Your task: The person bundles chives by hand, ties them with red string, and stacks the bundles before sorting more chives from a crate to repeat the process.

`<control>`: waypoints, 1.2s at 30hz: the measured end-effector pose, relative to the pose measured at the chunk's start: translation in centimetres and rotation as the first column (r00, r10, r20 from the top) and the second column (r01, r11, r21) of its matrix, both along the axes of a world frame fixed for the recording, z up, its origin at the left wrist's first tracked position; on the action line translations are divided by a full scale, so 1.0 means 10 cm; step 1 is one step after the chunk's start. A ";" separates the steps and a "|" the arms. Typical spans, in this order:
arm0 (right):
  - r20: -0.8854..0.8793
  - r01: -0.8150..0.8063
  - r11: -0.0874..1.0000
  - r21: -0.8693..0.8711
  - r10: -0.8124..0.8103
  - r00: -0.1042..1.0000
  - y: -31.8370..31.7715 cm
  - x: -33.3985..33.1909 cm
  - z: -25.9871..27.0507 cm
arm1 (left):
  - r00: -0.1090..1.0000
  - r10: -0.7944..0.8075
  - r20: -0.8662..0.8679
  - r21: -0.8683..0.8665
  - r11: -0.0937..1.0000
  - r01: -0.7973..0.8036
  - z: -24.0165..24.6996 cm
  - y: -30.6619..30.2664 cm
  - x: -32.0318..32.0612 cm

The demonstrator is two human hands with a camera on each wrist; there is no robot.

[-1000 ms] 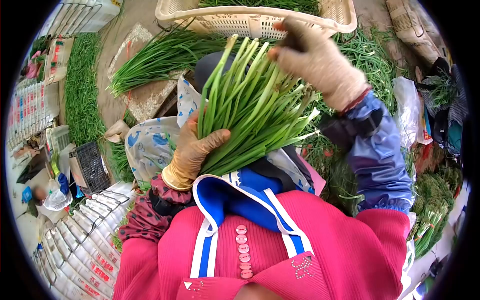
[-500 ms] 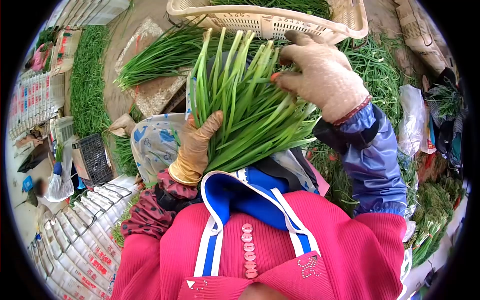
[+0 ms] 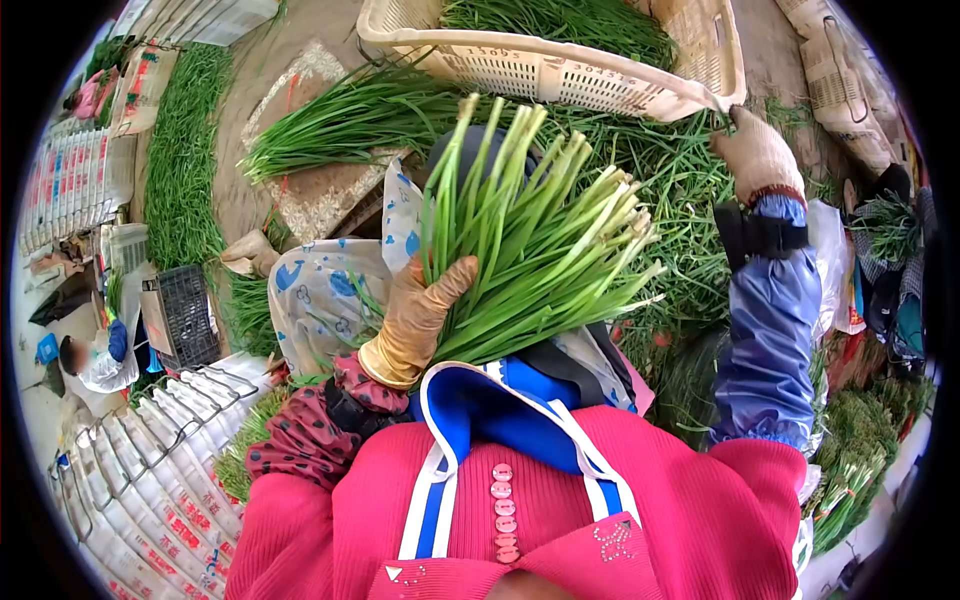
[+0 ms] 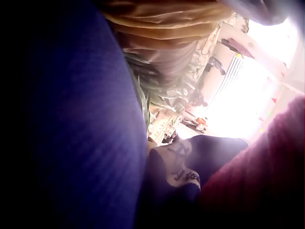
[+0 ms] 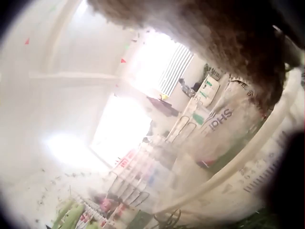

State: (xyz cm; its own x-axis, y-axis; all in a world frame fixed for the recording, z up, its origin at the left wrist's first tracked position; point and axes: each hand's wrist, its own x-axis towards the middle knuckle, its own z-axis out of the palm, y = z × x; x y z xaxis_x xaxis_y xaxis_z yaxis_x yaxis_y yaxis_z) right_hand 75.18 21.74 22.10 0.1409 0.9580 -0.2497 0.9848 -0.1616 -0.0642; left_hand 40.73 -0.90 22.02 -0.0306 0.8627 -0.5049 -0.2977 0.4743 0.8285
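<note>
In the head view, my gloved left hand [image 3: 418, 305] grips a thick bundle of long green stems [image 3: 510, 230] with pale cut ends, thumb across its front. The bundle fans up and to the right above my lap. My right hand [image 3: 760, 158], in a pale knit glove, is away from the bundle, beside the front right corner of a cream plastic basket [image 3: 560, 75]. Its fingers point down and left; whether they pinch anything is unclear. The left wrist view shows mostly blurred glove and sleeves. In the right wrist view, the glove [image 5: 205, 43] lies above the basket rim [image 5: 228, 174].
Another bunch of greens [image 3: 340, 120] lies on a patterned board [image 3: 310, 205] at upper left. Loose greens [image 3: 690, 240] cover the floor to the right. Farther left are a long strip of greens [image 3: 180, 150], a black crate [image 3: 187, 315] and white packs [image 3: 150, 480].
My right hand has moved from the bundle's cut ends out to the right, by the basket corner. My left hand still holds the bundle, which is now spread wider. The basket appears lower in view.
</note>
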 end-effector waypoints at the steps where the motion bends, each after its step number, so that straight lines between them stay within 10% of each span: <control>1: 0.040 -0.028 0.999 0.018 0.028 0.999 -0.17 -0.09 0.18 | 0.995 -0.045 -0.093 0.041 0.998 0.049 0.00 0.01 0.00; 3: -0.392 -0.246 0.969 -0.019 0.219 0.893 -0.29 -0.37 0.48 | 0.994 -0.071 -0.087 0.035 0.997 0.074 0.01 0.03 0.05; 5: -0.787 -0.442 0.862 0.250 0.447 0.426 -0.32 -0.63 0.47 | 0.994 -0.113 0.001 -0.022 0.993 0.113 0.11 0.05 0.09; 9: -0.641 -0.575 0.727 0.375 0.651 0.405 -0.39 -1.36 0.50 | 0.987 -0.156 0.040 -0.050 0.986 0.158 0.14 0.06 0.13; 10: -0.742 -0.693 0.712 0.112 0.524 0.418 -0.38 -1.45 0.57 | 0.990 -0.137 -0.018 -0.026 0.990 0.136 0.18 0.05 0.17; 14: -0.632 -0.368 0.930 0.021 0.297 0.715 -0.26 -1.35 0.75 | 0.977 -0.045 0.208 -0.132 0.989 0.073 0.09 0.06 0.12; 18: -0.637 -0.152 0.988 -0.015 0.108 0.763 -0.16 -0.38 0.58 | 0.950 0.043 0.309 -0.172 0.985 0.011 -0.01 0.10 0.05; 24: -0.582 -0.522 0.609 -0.597 0.118 0.805 -1.47 0.38 0.03 | 0.918 0.101 0.384 -0.302 0.953 0.021 -0.12 0.17 -0.07; 25: -0.635 -0.536 0.616 -0.577 0.074 0.769 -1.73 0.40 -0.25 | 0.911 0.117 0.395 -0.305 0.952 0.010 -0.04 0.19 -0.01; 27: -0.898 -0.428 0.804 -0.414 -0.285 0.334 -2.11 0.27 -0.71 | 0.922 0.074 0.381 -0.278 0.960 0.038 -0.10 0.19 -0.04; 28: -0.846 -0.314 0.826 -0.469 -0.317 0.429 -1.96 0.04 -0.42 | 0.924 0.073 0.375 -0.269 0.963 0.033 -0.11 0.17 -0.04; 29: -0.955 -0.024 0.963 -0.268 -0.263 0.136 -1.97 -0.12 -0.46 | 0.927 0.072 0.368 -0.259 0.966 0.028 -0.12 0.15 -0.03; 31: -0.950 0.316 0.904 -0.289 -0.312 0.022 -1.79 -0.24 -0.35 | 0.931 0.073 0.357 -0.248 0.969 0.019 -0.10 0.12 -0.01; 33: -0.988 0.308 0.941 -0.142 -0.156 0.020 -1.66 -0.35 -0.07 | 0.933 0.072 0.354 -0.248 0.969 0.019 -0.10 0.11 0.02; 34: -0.919 0.185 0.957 0.225 0.146 0.366 -1.61 -0.42 -0.05 | 0.937 0.088 0.337 -0.239 0.971 -0.006 -0.09 0.10 0.05; 36: -0.745 0.006 0.926 0.378 0.301 0.595 -1.53 -0.65 0.11 | 0.940 0.094 0.327 -0.244 0.970 -0.013 -0.11 0.07 0.07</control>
